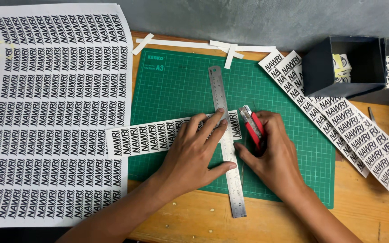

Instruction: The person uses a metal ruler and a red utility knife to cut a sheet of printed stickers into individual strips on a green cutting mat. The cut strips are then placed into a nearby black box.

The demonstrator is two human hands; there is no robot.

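From the head camera we see our left hand (194,150) spread flat, fingers open and pressing down on a long steel ruler (227,144) and on the narrow white paper strip printed with black labels (158,137) that lies under it across the green gridded cutting mat (181,85). The ruler runs almost straight up and down the mat, its lower end reaching past the mat's edge onto the wooden tabletop (203,220). Just right of the ruler, our right hand (271,155) is closed around a red utility knife (253,128), whose tip rests by the strip's right end; the blade itself is too small to make out, and the palm hides the knife's lower body. A large white sheet of the same printed labels (55,112) lies on the left, its corners cut off by the frame. Several cut label strips (347,130) fan out on the right, partly tucked under a dark open box (338,72). Plain white offcuts (203,45) lie along the mat's top edge.
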